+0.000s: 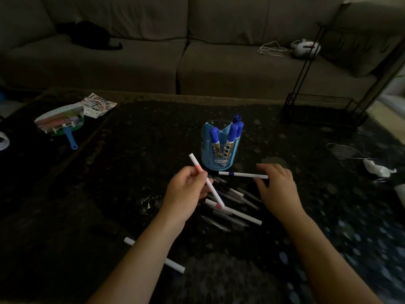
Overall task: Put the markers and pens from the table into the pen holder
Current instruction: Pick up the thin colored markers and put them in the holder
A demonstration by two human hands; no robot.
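A blue pen holder (220,160) stands mid-table with several blue-capped markers (214,134) upright in it. My left hand (186,191) is shut on a white marker with a pink band (198,166), held tilted in front of the holder. My right hand (277,186) pinches the end of a white marker with a blue band (238,174), which lies level just below the holder. Between my hands lies a pile of pens and markers (234,205). Another white marker (175,265) lies under my left forearm.
The dark patterned table (131,172) holds a hand fan with a blue handle (63,123) and a printed sheet (98,105) at far left, crumpled white plastic (379,170) at right. A black wire rack (322,108) stands at back right. A grey sofa (197,51) runs behind.
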